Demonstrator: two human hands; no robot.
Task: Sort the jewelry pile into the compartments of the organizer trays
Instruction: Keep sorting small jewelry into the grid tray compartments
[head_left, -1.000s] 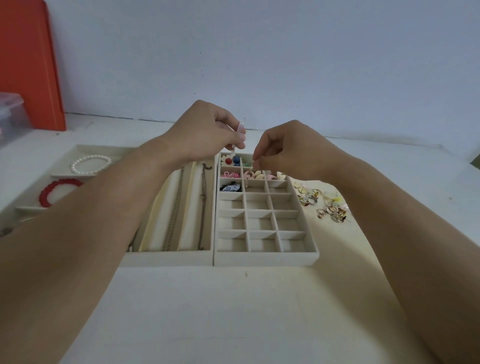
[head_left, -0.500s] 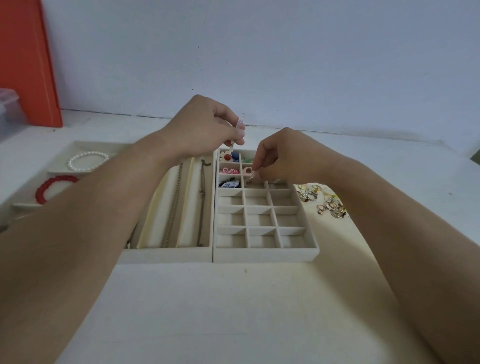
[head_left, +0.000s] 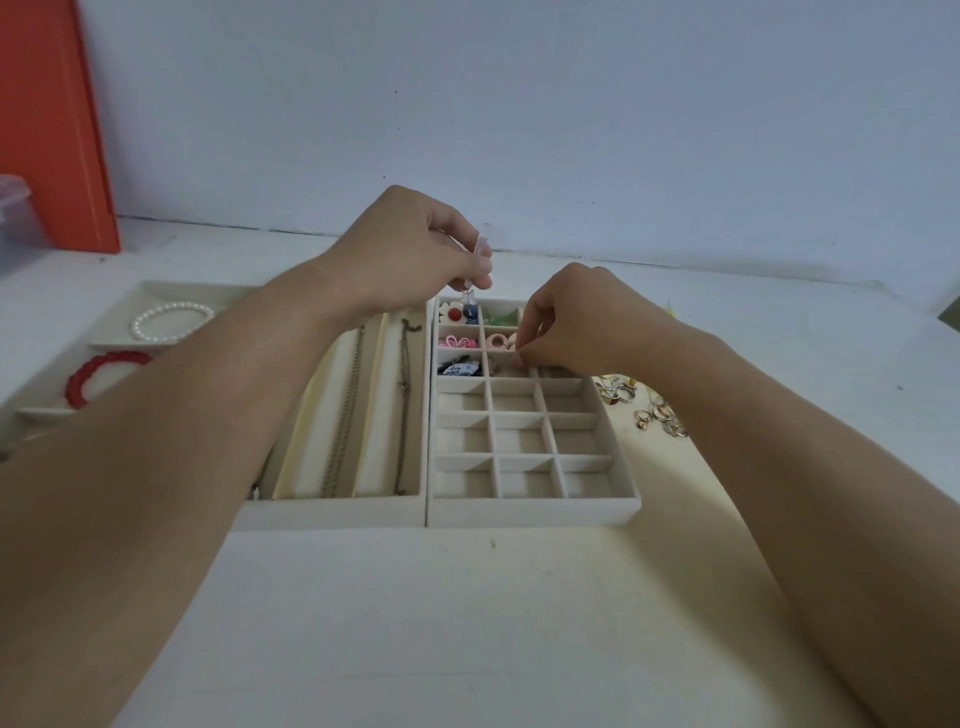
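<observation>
While the left hand pinches a clear plastic earring above centre frame, the right hand pinches something tiny over the cream gridded organizer tray, where it could drop into the wrong compartment.

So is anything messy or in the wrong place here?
Nothing looks spilled or broken. The only loose bit is the pile of gold rings, which lies on the table right of the grid tray, not yet sorted. The pearl bracelet, red bracelet and chains all lie neatly in their compartments.
</observation>
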